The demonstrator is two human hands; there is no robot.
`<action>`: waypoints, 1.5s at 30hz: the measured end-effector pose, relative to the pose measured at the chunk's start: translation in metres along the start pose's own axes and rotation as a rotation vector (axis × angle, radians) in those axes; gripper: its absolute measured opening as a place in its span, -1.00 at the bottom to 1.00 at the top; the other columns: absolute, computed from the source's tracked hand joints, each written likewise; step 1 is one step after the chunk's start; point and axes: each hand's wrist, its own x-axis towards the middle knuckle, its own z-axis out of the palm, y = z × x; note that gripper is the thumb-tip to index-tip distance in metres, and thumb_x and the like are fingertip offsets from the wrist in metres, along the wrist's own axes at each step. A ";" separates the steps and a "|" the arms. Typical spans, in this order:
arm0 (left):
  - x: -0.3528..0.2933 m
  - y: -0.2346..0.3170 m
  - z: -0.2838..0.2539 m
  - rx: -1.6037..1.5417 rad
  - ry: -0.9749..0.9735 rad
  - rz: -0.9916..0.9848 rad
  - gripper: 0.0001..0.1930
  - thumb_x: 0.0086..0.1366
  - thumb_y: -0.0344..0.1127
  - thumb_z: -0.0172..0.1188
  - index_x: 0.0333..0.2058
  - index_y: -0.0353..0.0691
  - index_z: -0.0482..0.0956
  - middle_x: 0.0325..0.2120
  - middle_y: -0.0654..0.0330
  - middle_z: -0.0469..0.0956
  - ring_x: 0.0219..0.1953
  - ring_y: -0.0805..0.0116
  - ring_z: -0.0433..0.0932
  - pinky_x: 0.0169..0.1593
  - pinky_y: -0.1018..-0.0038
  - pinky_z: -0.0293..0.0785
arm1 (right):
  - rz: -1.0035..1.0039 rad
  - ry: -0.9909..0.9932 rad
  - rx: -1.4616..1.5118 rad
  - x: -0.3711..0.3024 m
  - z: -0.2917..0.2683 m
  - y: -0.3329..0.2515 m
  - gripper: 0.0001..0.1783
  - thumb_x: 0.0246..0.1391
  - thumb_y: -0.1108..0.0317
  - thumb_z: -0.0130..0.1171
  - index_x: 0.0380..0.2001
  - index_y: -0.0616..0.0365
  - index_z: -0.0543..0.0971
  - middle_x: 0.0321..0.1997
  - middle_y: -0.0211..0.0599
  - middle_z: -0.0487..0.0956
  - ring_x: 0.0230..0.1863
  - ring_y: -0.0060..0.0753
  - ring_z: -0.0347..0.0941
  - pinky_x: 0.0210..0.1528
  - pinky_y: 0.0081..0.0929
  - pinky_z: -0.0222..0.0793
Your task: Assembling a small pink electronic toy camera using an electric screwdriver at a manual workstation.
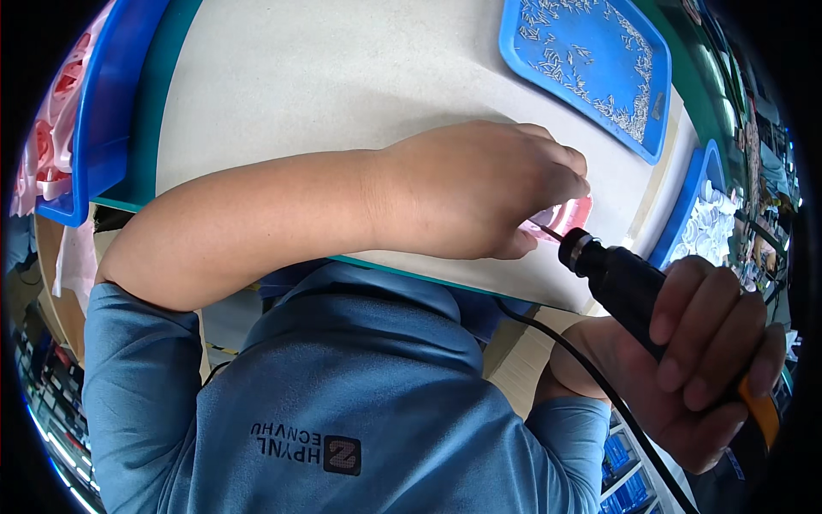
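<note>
while right grip [712, 360] clasps screwdriver [625, 289], left grip [490, 190] holds pink piece [575, 214] at its fingertips.

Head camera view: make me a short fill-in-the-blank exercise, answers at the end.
The right hand grips a power tool whose body is mostly ____.
Its bit points toward a piece coloured ____.
The left hand shows the camera its ____, not its palm.
The tray of small metal pins is ____.

Missing words: black; pink; back; blue.

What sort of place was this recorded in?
Probably a factory assembly workstation: the right hand grips a black power screwdriver, a shallow blue plastic tray holds many small silvery screw-like pieces, and a deep blue plastic bin holds pink parts.
</note>
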 end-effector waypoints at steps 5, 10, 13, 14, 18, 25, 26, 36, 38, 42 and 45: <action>-0.002 -0.004 0.006 0.051 0.086 0.061 -0.57 -0.01 -0.35 0.31 -0.10 -0.27 0.50 -0.07 0.13 0.48 0.04 0.15 0.42 0.12 0.31 0.37 | -0.056 0.055 0.110 0.005 -0.004 -0.010 -0.75 -0.08 0.19 0.22 -0.35 0.05 0.47 -0.62 -0.60 0.40 -0.59 -0.70 0.34 -0.42 -0.67 0.20; 0.005 -0.004 0.008 0.021 0.361 0.248 -0.64 -0.01 -0.30 0.32 -0.20 -0.28 0.54 -0.17 0.14 0.53 0.00 0.16 0.44 0.07 0.31 0.40 | -0.074 0.117 0.189 0.008 -0.016 -0.026 -0.80 -0.14 0.26 0.24 -0.45 -0.01 0.43 -0.65 -0.62 0.42 -0.60 -0.71 0.37 -0.41 -0.71 0.22; 0.005 -0.007 0.002 -0.029 0.356 0.323 -0.80 0.03 -0.32 0.29 -0.34 -0.25 0.59 -0.28 0.19 0.56 -0.09 0.22 0.47 -0.02 0.37 0.45 | -0.087 0.119 0.212 0.008 -0.019 -0.030 -0.80 -0.15 0.30 0.24 -0.46 -0.02 0.42 -0.66 -0.62 0.42 -0.60 -0.70 0.37 -0.41 -0.71 0.23; 0.004 -0.007 0.000 -0.080 0.335 0.334 -0.83 0.01 -0.39 0.33 -0.39 -0.25 0.58 -0.29 0.19 0.55 -0.11 0.22 0.50 -0.08 0.37 0.48 | -0.096 0.127 0.208 0.009 -0.019 -0.031 -0.80 -0.16 0.31 0.25 -0.46 -0.02 0.42 -0.66 -0.62 0.42 -0.60 -0.70 0.38 -0.41 -0.71 0.23; 0.003 -0.005 0.000 -0.163 0.348 0.331 -0.86 -0.03 -0.47 0.37 -0.51 -0.25 0.55 -0.40 0.21 0.54 -0.20 0.24 0.54 -0.20 0.38 0.52 | -0.084 0.112 0.223 0.009 -0.020 -0.032 -0.80 -0.16 0.32 0.25 -0.46 0.00 0.42 -0.66 -0.60 0.42 -0.60 -0.69 0.39 -0.40 -0.70 0.24; 0.004 -0.003 -0.001 -0.156 0.337 0.307 -0.86 -0.04 -0.49 0.37 -0.50 -0.25 0.56 -0.44 0.22 0.55 -0.21 0.25 0.54 -0.20 0.40 0.52 | -0.118 0.151 0.209 0.007 -0.017 -0.032 -0.79 -0.15 0.31 0.26 -0.43 0.03 0.43 -0.63 -0.56 0.44 -0.59 -0.66 0.39 -0.39 -0.66 0.26; 0.003 -0.003 -0.001 -0.161 0.335 0.301 -0.86 -0.04 -0.49 0.37 -0.50 -0.25 0.56 -0.44 0.21 0.55 -0.22 0.26 0.54 -0.20 0.40 0.52 | -0.114 0.149 0.203 0.007 -0.017 -0.031 -0.79 -0.15 0.31 0.26 -0.43 0.03 0.43 -0.63 -0.56 0.44 -0.59 -0.66 0.39 -0.39 -0.66 0.26; 0.003 -0.001 -0.002 -0.168 0.345 0.276 -0.83 -0.08 -0.44 0.40 -0.57 -0.24 0.54 -0.51 0.25 0.55 -0.24 0.29 0.53 -0.21 0.43 0.51 | -0.132 0.117 0.200 0.009 -0.012 -0.026 -0.80 -0.12 0.30 0.24 -0.43 0.04 0.44 -0.63 -0.55 0.44 -0.58 -0.65 0.42 -0.39 -0.67 0.26; 0.001 -0.001 -0.005 -0.166 0.285 0.251 -0.82 -0.08 -0.41 0.41 -0.52 -0.25 0.55 -0.43 0.23 0.56 -0.20 0.26 0.52 -0.17 0.41 0.50 | -0.118 0.106 0.179 0.008 -0.010 -0.026 -0.80 -0.11 0.29 0.24 -0.43 0.05 0.44 -0.62 -0.54 0.44 -0.57 -0.65 0.42 -0.40 -0.67 0.26; 0.000 0.000 -0.002 -0.095 0.298 0.219 -0.68 -0.08 -0.33 0.42 -0.31 -0.25 0.57 -0.20 0.17 0.54 -0.07 0.19 0.47 -0.04 0.35 0.46 | -0.101 0.114 0.155 0.007 -0.003 -0.022 -0.79 -0.10 0.27 0.22 -0.43 0.05 0.43 -0.62 -0.54 0.43 -0.58 -0.65 0.40 -0.42 -0.66 0.25; -0.003 -0.002 0.003 0.084 0.137 0.144 -0.50 -0.06 -0.29 0.40 -0.09 -0.25 0.51 0.01 0.12 0.45 0.04 0.14 0.40 0.07 0.31 0.40 | -0.082 0.136 0.175 0.003 -0.001 -0.017 -0.77 -0.08 0.25 0.22 -0.38 0.07 0.44 -0.61 -0.53 0.42 -0.58 -0.64 0.39 -0.42 -0.64 0.23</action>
